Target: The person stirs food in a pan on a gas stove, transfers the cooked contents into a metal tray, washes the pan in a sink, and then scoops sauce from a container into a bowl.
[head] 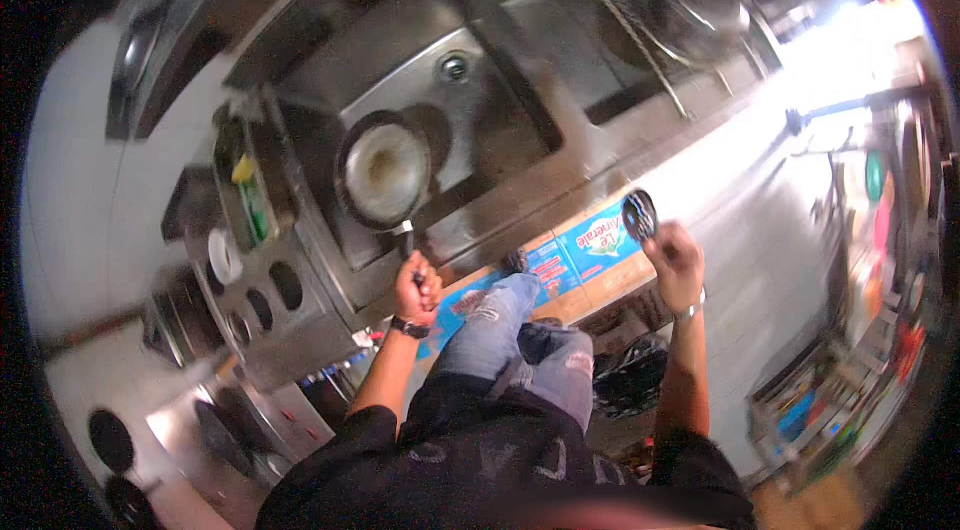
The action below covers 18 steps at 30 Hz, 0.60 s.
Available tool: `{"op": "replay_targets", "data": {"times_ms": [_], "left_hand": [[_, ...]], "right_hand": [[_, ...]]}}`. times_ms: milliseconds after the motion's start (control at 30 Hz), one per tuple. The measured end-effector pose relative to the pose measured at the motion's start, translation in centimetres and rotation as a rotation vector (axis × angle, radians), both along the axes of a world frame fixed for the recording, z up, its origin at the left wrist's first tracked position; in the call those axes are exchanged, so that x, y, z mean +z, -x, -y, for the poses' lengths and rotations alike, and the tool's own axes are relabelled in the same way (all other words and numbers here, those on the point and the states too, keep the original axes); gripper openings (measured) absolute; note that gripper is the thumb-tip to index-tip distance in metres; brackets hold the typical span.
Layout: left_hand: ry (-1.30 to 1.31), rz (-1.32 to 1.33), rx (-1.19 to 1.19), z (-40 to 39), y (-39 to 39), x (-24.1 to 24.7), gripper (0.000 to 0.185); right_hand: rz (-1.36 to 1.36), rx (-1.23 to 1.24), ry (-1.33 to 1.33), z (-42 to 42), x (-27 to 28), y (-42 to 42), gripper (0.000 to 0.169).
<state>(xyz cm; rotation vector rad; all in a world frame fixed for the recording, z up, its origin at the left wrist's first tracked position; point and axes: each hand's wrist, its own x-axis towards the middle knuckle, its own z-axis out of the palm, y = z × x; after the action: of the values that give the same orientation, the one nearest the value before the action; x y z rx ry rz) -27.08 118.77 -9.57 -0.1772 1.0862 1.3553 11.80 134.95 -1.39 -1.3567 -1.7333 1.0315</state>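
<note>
My left hand (418, 290) is closed around the dark handle of a frying pan (384, 171). The pan hangs over the left part of a steel sink basin (491, 158), and its pale inner surface has a brown patch in the middle. Off to the right, my right hand (676, 267) grips a black utensil with a round head (640, 215), perhaps a slotted turner or skimmer; its handle is mostly hidden in the fist. That head is apart from the pan, beyond the sink's front edge and above the floor.
Flattened blue cardboard (592, 241) with printing lies on the floor before the sink. A wire rack (637, 42) spans the right-hand basin. On the left are a green bottle (255, 218) and a steel counter with round holes (311, 327). A black plastic bag (637, 378) sits by my legs.
</note>
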Motion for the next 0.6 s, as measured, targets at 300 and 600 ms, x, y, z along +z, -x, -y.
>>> {"op": "replay_targets", "data": {"times_ms": [300, 600], "left_hand": [[-0.006, 0.099, 0.056, -0.2, -0.6, -0.7, 0.035], [0.179, -0.01, 0.097, -0.7, -2.1, -0.2, 0.047]], "right_hand": [[0.613, 0.617, -0.145, -25.6, -15.4, 29.3, 0.019], [0.671, 0.582, -0.12, -35.7, -31.2, 41.1, 0.025]]}}
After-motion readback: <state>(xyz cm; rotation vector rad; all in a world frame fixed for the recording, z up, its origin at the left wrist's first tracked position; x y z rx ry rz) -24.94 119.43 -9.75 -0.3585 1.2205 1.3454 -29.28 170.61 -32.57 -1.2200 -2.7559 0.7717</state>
